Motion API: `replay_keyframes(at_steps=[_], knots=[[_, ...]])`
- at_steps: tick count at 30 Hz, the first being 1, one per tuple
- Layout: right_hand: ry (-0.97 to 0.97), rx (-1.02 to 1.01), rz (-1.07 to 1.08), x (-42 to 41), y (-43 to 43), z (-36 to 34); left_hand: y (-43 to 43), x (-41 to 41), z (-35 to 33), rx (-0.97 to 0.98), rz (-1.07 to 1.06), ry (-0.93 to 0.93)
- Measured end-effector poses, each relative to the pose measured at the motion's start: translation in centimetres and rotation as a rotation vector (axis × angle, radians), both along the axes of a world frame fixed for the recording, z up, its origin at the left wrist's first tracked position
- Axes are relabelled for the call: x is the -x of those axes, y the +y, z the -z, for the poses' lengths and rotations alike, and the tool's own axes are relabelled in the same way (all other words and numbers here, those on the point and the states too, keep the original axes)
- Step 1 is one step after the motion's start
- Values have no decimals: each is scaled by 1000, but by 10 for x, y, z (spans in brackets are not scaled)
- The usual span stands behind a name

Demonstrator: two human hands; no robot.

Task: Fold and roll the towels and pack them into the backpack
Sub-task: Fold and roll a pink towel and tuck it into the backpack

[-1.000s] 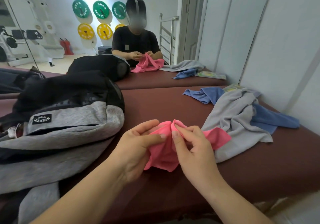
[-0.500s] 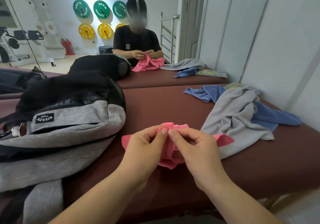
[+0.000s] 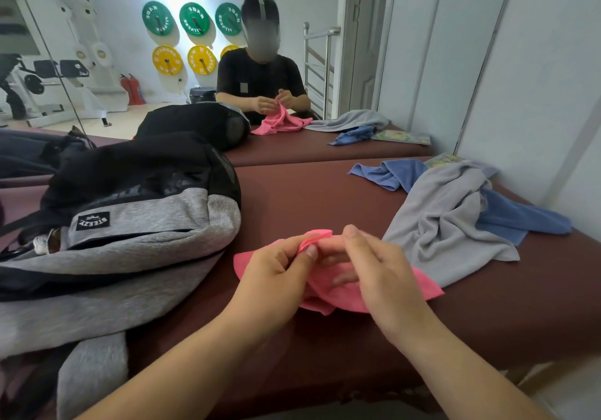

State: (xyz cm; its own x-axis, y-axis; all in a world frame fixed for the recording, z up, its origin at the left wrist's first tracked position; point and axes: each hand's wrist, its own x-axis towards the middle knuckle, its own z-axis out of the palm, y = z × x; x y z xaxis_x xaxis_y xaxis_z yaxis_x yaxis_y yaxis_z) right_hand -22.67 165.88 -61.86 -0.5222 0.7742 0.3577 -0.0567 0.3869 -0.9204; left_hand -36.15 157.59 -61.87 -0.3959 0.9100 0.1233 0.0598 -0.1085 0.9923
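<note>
Left hand: your left hand [image 3: 276, 273] pinches a raised fold of the crumpled pink cloth towel [image 3: 419, 284] between thumb and forefinger.
Right hand: your right hand [image 3: 383, 270] has its fingers curled into the same towel, thumb up; it is slightly blurred.
Towel: bunched between your fingertips, with its lower part lying on the maroon padded bench [image 3: 309, 198].
Bag: the grey-and-black fabric backpack [image 3: 146, 224] lies left of your left fingers.
Others: a rumpled grey towel [image 3: 445, 218] lies over a blue towel [image 3: 387, 172], beyond your right fingers.

A booklet [image 3: 444, 159] is lying on the bench [image 3: 325, 198] by the wall. The mirror [image 3: 130, 62] is reflecting plates [image 3: 194, 23] (green, yellow, orange) and a railing [image 3: 317, 68].
</note>
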Motion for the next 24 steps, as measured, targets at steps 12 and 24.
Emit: replay_keyframes(at_steps=[12, 24], knots=[[-165, -235, -77, -17, 17, -19, 22, 50, -119, -134, 166, 80], [-118, 27, -223, -1, -2, -9, 36, 61, -138, -179, -159, 406]])
